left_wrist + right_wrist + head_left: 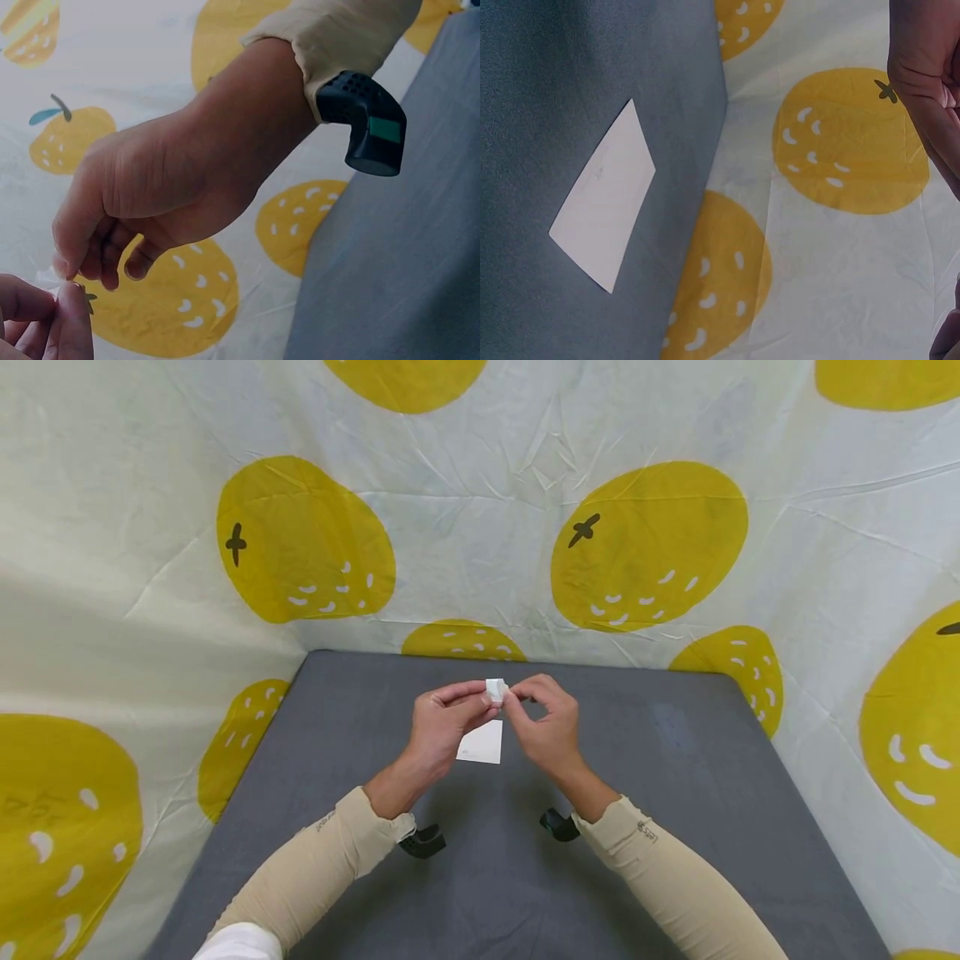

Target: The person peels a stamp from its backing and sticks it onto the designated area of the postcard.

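Whereas head shows held paper [495, 690], right wrist shows whole card [604, 199].

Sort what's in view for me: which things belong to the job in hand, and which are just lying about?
In the job:
- small white piece, held between both hands
- left hand
- right hand

Lying about or background:
- white card, untouched, though possibly related
- table
- fruit-print cloth

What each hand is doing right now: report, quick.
Left hand: holding a small white piece, pinched between thumb and fingers.
Right hand: closed on the same piece, pinching its edge.
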`<move>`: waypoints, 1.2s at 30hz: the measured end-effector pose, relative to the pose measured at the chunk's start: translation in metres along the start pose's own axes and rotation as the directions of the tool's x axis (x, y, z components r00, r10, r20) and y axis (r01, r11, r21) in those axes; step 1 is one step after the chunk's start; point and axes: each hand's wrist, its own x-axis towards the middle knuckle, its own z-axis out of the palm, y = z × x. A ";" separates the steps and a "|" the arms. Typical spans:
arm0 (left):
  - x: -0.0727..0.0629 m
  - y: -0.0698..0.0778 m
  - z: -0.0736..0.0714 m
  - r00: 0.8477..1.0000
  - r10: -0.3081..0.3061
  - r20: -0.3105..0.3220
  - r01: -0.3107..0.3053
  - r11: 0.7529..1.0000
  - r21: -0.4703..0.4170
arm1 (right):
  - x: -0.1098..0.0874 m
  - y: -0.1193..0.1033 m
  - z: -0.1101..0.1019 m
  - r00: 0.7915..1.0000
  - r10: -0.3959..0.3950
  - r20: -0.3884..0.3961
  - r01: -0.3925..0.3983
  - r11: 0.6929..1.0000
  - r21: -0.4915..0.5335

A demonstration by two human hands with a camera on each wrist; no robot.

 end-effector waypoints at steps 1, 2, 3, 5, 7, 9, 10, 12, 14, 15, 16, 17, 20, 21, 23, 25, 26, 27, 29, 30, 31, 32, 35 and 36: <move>0.000 0.000 0.000 1.000 0.000 -0.001 0.000 1.000 0.000 | 0.000 0.000 0.000 1.000 0.003 0.000 -0.003 1.000 -0.005; 0.000 0.000 0.000 1.000 0.000 -0.001 0.000 1.000 -0.001 | 0.000 0.000 -0.001 1.000 0.004 -0.001 -0.004 1.000 -0.013; 0.000 -0.001 0.000 1.000 0.000 -0.002 0.000 1.000 -0.001 | 0.000 0.000 -0.001 1.000 0.006 -0.001 -0.006 1.000 -0.018; 0.000 -0.001 0.001 1.000 0.003 0.000 -0.003 1.000 -0.002 | -0.001 0.000 -0.002 1.000 0.014 0.000 -0.014 1.000 -0.020; 0.000 -0.001 0.001 1.000 0.007 0.002 -0.007 1.000 -0.003 | -0.001 0.000 -0.003 1.000 0.019 -0.001 -0.019 1.000 -0.023; -0.001 -0.001 0.000 1.000 0.008 0.001 -0.008 1.000 -0.002 | -0.002 0.000 -0.004 1.000 0.020 -0.006 -0.020 1.000 -0.022; -0.001 -0.002 0.000 1.000 0.009 0.001 -0.009 1.000 -0.004 | -0.003 0.000 -0.004 1.000 0.020 -0.010 -0.021 1.000 -0.023; -0.002 -0.002 0.000 1.000 0.007 -0.002 -0.007 1.000 -0.003 | -0.004 0.000 -0.005 1.000 0.018 -0.021 -0.018 0.999 -0.032; -0.002 -0.002 0.000 1.000 0.004 -0.003 -0.004 1.000 -0.007 | -0.005 0.000 -0.006 0.999 0.015 -0.029 -0.016 0.999 -0.036; -0.003 -0.002 0.000 1.000 0.002 -0.002 -0.002 1.000 -0.007 | -0.006 0.001 -0.007 0.999 0.011 -0.031 -0.012 0.999 -0.040; -0.003 -0.002 0.000 1.000 0.000 0.000 0.000 1.000 -0.008 | -0.006 0.001 -0.008 0.999 0.007 -0.033 -0.008 0.999 -0.043; -0.003 -0.003 0.000 1.000 0.000 0.003 0.000 1.000 -0.008 | -0.007 0.002 -0.008 0.999 0.000 -0.032 -0.001 0.999 -0.046; -0.004 -0.003 0.000 1.000 0.003 0.012 -0.003 1.000 -0.013 | -0.009 0.006 -0.011 0.999 -0.018 -0.032 0.017 0.999 -0.049; -0.005 -0.003 0.000 1.000 0.006 0.015 -0.005 1.000 -0.014 | -0.010 0.008 -0.012 0.999 -0.023 -0.036 0.021 0.998 -0.054; -0.005 -0.002 0.000 1.000 0.013 0.022 -0.013 1.000 -0.017 | -0.013 0.012 -0.015 0.999 -0.024 -0.041 0.021 0.997 -0.070; -0.006 -0.001 0.000 0.999 0.021 0.027 -0.020 1.000 -0.018 | -0.016 0.018 -0.019 0.999 -0.022 -0.047 0.017 0.996 -0.092; -0.006 0.000 0.000 0.999 0.023 0.029 -0.022 1.000 -0.017 | -0.017 0.020 -0.021 0.999 -0.023 -0.048 0.017 0.994 -0.107; -0.006 0.000 0.000 0.999 0.024 0.030 -0.023 1.000 -0.018 | -0.019 0.022 -0.024 0.998 -0.026 -0.048 0.020 0.992 -0.126; -0.006 0.001 0.000 0.999 0.024 0.033 -0.023 1.000 -0.018 | -0.022 0.024 -0.030 0.999 -0.025 -0.046 0.018 0.989 -0.145; -0.007 0.001 -0.001 0.999 0.024 0.034 -0.023 1.000 -0.019 | -0.024 0.023 -0.032 0.999 -0.026 -0.043 0.019 0.989 -0.149; -0.007 0.001 -0.001 0.999 0.023 0.034 -0.022 1.000 -0.022 | -0.025 0.022 -0.035 0.999 -0.026 -0.040 0.020 0.987 -0.160; -0.006 0.002 -0.001 0.999 0.023 0.036 -0.022 0.999 -0.024 | -0.026 0.020 -0.038 0.999 -0.022 -0.038 0.015 0.987 -0.161; -0.006 0.001 -0.003 0.999 0.024 0.041 -0.022 0.999 -0.041 | -0.029 0.018 -0.046 1.000 -0.010 -0.027 0.005 0.986 -0.168; -0.005 0.001 -0.003 0.999 0.024 0.042 -0.022 0.999 -0.046 | -0.030 0.020 -0.049 1.000 -0.007 -0.023 0.003 0.985 -0.174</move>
